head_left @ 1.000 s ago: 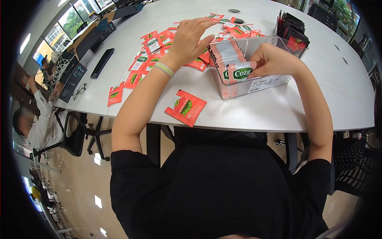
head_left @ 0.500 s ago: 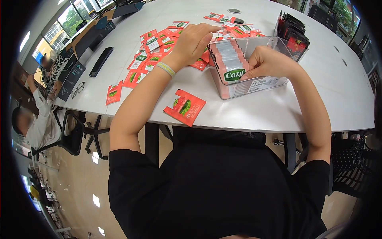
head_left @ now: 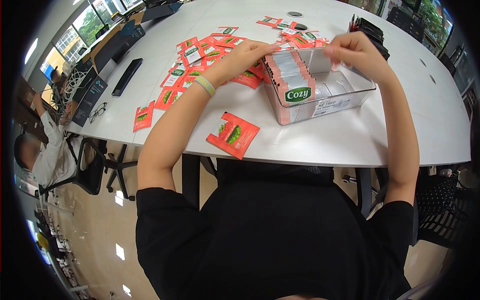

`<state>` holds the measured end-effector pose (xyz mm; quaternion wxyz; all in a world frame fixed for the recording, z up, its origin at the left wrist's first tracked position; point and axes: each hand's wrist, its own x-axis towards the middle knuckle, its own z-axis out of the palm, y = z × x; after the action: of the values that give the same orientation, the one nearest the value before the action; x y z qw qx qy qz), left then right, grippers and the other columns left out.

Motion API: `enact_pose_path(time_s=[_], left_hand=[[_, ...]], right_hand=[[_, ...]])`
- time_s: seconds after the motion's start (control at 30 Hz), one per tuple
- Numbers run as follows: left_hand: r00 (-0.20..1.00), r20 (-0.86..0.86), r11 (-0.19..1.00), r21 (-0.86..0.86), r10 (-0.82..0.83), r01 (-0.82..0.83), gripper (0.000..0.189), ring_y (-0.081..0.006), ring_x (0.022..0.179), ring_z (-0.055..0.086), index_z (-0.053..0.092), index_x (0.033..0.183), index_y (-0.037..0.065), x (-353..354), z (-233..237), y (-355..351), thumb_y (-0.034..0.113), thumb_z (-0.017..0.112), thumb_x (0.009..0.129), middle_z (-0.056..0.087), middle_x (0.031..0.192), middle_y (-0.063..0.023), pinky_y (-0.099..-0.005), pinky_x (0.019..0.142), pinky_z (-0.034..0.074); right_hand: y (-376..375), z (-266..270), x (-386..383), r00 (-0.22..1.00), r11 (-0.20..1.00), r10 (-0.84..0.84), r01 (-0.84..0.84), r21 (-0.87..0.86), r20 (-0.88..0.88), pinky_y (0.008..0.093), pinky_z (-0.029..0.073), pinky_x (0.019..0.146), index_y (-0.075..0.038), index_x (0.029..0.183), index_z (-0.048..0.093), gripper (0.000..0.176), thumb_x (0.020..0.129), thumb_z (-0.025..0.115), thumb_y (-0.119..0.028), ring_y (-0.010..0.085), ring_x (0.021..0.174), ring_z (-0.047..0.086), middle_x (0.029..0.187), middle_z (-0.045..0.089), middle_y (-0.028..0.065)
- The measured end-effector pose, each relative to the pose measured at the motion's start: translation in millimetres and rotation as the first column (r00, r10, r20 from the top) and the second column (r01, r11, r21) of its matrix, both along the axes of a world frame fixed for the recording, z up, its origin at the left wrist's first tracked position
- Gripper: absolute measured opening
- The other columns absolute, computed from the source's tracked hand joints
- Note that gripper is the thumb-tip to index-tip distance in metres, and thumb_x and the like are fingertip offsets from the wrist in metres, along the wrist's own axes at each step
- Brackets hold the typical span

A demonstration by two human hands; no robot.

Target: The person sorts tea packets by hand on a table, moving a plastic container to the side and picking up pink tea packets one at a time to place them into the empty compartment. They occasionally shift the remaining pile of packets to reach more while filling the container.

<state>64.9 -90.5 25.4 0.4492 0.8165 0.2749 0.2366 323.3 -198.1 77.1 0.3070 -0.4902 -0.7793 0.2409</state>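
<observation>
A clear plastic box (head_left: 320, 111) holds an upright row of pink and silver sachets (head_left: 289, 70) along its left side, the front one marked Cozy. My left hand (head_left: 246, 59) reaches to the box's back left corner, fingers stretched out and fingertips right at the rim beside the red sachets. Above the right part of the box, near a pale upright divider (head_left: 319, 61), hovers my right hand (head_left: 357, 54), its fingers curled and blurred. A pile of red Cozy sachets (head_left: 200, 62) lies left of the box, with more red sachets (head_left: 305, 37) behind it.
One red sachet (head_left: 233, 135) lies near the front edge of the white table (head_left: 420, 120), another (head_left: 143, 116) further left. Black packets (head_left: 367, 32) stand behind the box. A long black object (head_left: 127, 77) and glasses (head_left: 98, 113) lie at left. A seated person (head_left: 55, 155) is beyond.
My right hand has lifted out of the box and moved up and back. My left hand has come down to the box's back left corner. The box's right part is now in view.
</observation>
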Motion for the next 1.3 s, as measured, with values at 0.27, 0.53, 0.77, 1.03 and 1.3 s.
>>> enact_pose_path(time_s=[0.27, 0.53, 0.77, 1.03, 1.3], left_hand=[[0.996, 0.014, 0.988, -0.121, -0.093, 0.094, 0.042, -0.0108, 0.091, 0.056, 0.063, 0.108, 0.0, -5, 7, 2, 0.037, 0.054, 0.09, 0.063, 0.099, -0.0051, -0.0249, 0.087, 0.043], [0.989, -0.046, 0.977, -0.169, -0.141, 0.131, 0.043, -0.0082, 0.081, 0.056, 0.066, 0.103, 0.003, -9, 9, 5, 0.042, 0.055, 0.089, 0.063, 0.088, -0.0011, -0.0242, 0.081, 0.044], [0.99, -0.078, 0.984, -0.146, -0.118, 0.106, 0.042, -0.0078, 0.078, 0.054, 0.068, 0.091, 0.002, -9, 12, 2, 0.043, 0.058, 0.087, 0.062, 0.082, -0.0002, -0.0229, 0.08, 0.043], [0.985, -0.145, 0.996, -0.034, -0.09, 0.085, 0.037, -0.0038, 0.069, 0.048, 0.069, 0.092, 0.0, -10, 18, 0, 0.035, 0.057, 0.089, 0.062, 0.079, 0.0016, -0.0189, 0.064, 0.039], [0.99, -0.122, 0.997, 0.009, -0.069, 0.071, 0.048, -0.0078, 0.066, 0.049, 0.067, 0.081, 0.005, -9, 13, 0, 0.052, 0.057, 0.084, 0.057, 0.07, 0.0023, -0.022, 0.068, 0.042]], right_hand=[[15, -11, 20, 0.968, 0.953, -0.128, 0.06, 0.298, 0.214, 0.0216, 0.046, 0.052, -0.004, 0.107, 0.066, 0.037, 0.088, 0.059, -0.035, 0.0109, 0.076, 0.06, 0.086, 0.067, 0.0079], [16, -10, 24, 0.981, 0.989, -0.148, 0.143, -0.045, -0.125, 0.0191, 0.045, 0.051, -0.002, 0.11, 0.063, 0.041, 0.088, 0.058, -0.036, 0.008, 0.072, 0.063, 0.084, 0.068, 0.0074], [56, -69, 44, 0.775, 0.902, -0.286, 0.019, 0.431, 0.564, 0.0381, 0.05, 0.068, 0.0, 0.095, 0.066, 0.028, 0.075, 0.065, -0.02, 0.033, 0.074, 0.062, 0.084, 0.065, 0.0188], [51, -64, 34, 0.687, 0.894, -0.405, 0.159, 0.419, 0.603, 0.039, 0.048, 0.061, -0.005, 0.077, 0.066, 0.02, 0.075, 0.062, -0.024, 0.031, 0.063, 0.06, 0.069, 0.063, 0.0128], [1, -3, 2, 0.951, 0.845, -0.308, 0.263, 0.465, 0.022, 0.0294, 0.052, 0.066, 0.001, 0.093, 0.067, 0.021, 0.084, 0.059, -0.016, 0.0175, 0.068, 0.065, 0.082, 0.068, 0.015]])
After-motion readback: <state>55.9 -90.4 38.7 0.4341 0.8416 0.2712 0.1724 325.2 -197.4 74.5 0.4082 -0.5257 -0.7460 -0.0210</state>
